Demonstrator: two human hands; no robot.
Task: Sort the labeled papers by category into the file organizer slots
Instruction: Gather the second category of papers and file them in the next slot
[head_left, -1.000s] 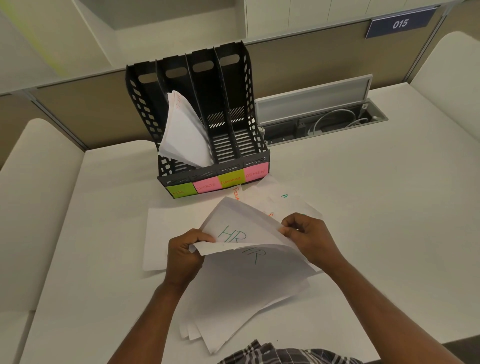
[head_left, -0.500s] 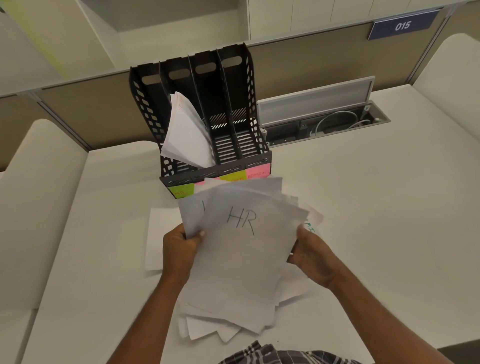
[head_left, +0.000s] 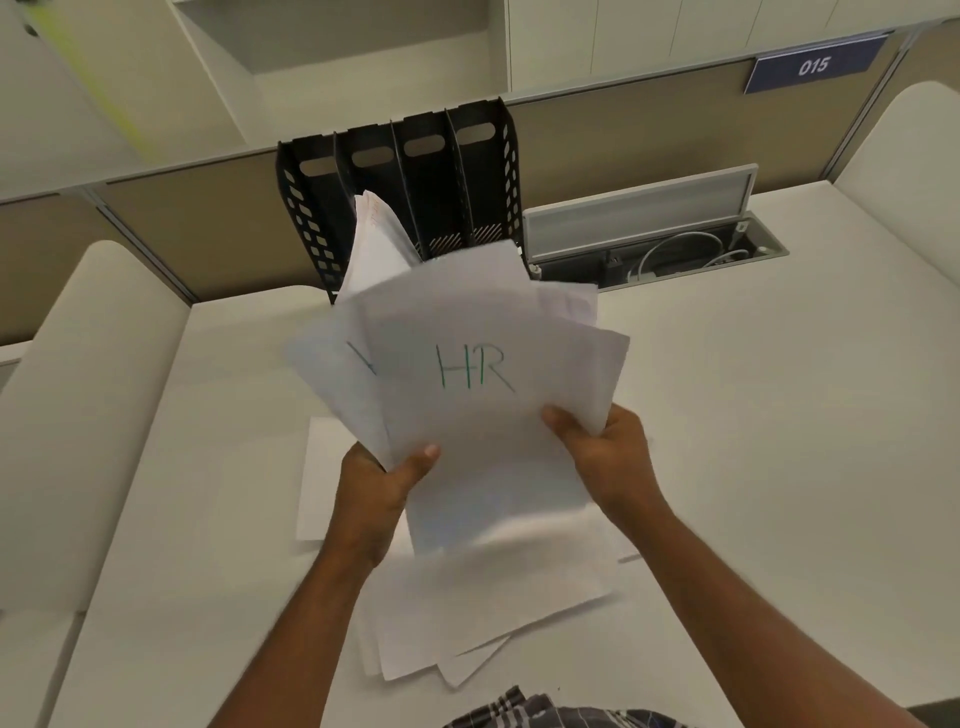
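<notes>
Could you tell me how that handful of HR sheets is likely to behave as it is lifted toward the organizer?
The HR sheets probably flop: they are thin and fanned unevenly. The left hand and right hand grip only the lower edges, so loose sheets may slide apart. They look light.

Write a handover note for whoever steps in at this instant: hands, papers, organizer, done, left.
Left hand: grips the lower left edge of the raised HR sheets.
Right hand: grips their right edge.
File organizer: black, four slots, at the desk's back; the sheets hide its front.
Done: some papers already stand in one of the left slots; the two right slots look empty.
Left: slot the HR sheets, then sort the loose pile on the desk.
</notes>
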